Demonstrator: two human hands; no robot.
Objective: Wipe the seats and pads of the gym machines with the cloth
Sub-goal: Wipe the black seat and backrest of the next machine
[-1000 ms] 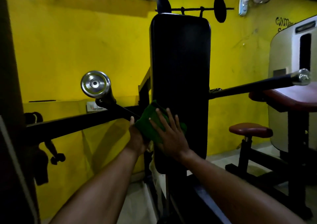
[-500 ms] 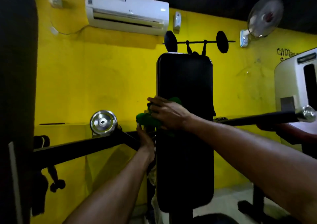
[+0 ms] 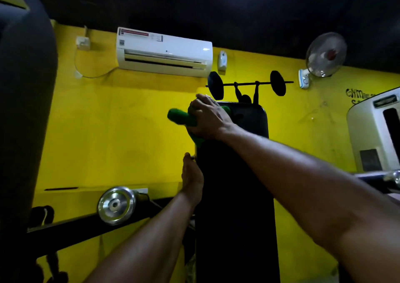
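Pressing the green cloth [image 3: 184, 118] against the back pad [image 3: 236, 196] top corner, the right hand [image 3: 208, 118] has its fingers clenched around it for scrubbing pressure. The left hand [image 3: 192, 178] braces the pad's edge, probably steadying it; whether its fingers are closed I cannot tell.

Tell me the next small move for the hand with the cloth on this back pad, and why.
Probably sweep the right hand sideways along the pad's top edge. It presses the green cloth on the upper left corner of the black back pad, while the left hand braces the pad's left edge; the top right corner lies uncovered.
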